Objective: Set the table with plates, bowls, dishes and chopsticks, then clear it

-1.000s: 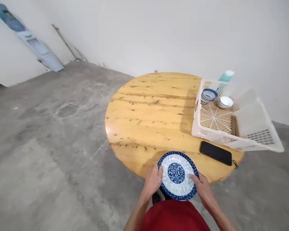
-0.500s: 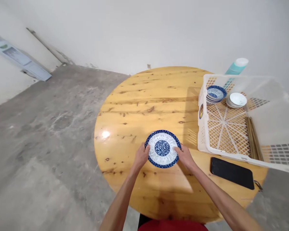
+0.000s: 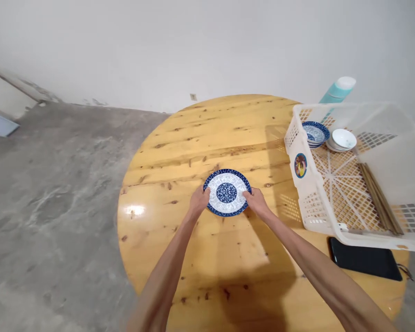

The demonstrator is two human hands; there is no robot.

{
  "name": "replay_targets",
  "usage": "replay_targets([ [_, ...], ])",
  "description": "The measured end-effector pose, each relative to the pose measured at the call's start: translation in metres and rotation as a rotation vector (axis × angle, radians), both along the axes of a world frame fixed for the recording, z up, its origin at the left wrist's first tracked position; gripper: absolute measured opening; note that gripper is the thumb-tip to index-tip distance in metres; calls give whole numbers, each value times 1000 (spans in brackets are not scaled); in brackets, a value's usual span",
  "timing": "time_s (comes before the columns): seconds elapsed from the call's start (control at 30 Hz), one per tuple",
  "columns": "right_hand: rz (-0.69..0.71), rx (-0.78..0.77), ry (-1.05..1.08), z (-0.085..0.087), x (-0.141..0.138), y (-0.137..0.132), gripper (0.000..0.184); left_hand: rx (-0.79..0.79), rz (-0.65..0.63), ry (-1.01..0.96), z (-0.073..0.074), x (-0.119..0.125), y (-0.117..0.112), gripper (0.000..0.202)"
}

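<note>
Both of my hands grip a round blue-and-white patterned plate from opposite sides, thumbs over its rim. My left hand is closed on the left edge, and my right hand is closed on the right edge. The fingers under the plate are hidden. Below it lies the round wooden table; whether the plate touches the wood I cannot tell.
To the right stands a white plastic basket with blue-patterned bowls, small white dishes and wooden chopsticks in it. A black phone lies by its front edge. Behind rises a teal bottle.
My hands have carried the plate farther from my body, toward the middle of the table. The view has also shifted, and both hands keep their hold on the plate.
</note>
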State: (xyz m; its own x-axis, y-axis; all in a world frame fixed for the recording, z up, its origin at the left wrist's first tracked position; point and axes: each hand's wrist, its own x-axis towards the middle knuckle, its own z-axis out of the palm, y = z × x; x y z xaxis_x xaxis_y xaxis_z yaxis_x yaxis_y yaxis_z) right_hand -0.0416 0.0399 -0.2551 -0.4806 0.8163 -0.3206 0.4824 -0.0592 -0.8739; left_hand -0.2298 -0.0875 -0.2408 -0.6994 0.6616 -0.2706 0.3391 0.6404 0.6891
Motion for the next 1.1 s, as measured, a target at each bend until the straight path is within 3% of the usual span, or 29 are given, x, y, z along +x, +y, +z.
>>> replay_targets([
  [0.13,-21,-56,-9,-3,-28,4,17,-56,2,9,0,-29,12,26],
  [0.33,9,104,-121,-2,-51,12,18,-88,-34,85,2,-52,23,29],
  [0.6,63,210,-223,1,-62,17,19,-134,-45,124,5,-62,30,29],
  [0.77,165,161,-203,3,-53,17,24,-116,-25,127,9,-57,27,29],
  [0.87,144,247,-239,9,-40,16,37,-15,14,111,12,-46,7,31],
  [0.93,99,294,-285,15,-33,14,43,84,67,103,12,-34,-19,33],
  [1.1,82,275,-364,27,-26,10,42,189,256,96,1,12,-118,36],
])
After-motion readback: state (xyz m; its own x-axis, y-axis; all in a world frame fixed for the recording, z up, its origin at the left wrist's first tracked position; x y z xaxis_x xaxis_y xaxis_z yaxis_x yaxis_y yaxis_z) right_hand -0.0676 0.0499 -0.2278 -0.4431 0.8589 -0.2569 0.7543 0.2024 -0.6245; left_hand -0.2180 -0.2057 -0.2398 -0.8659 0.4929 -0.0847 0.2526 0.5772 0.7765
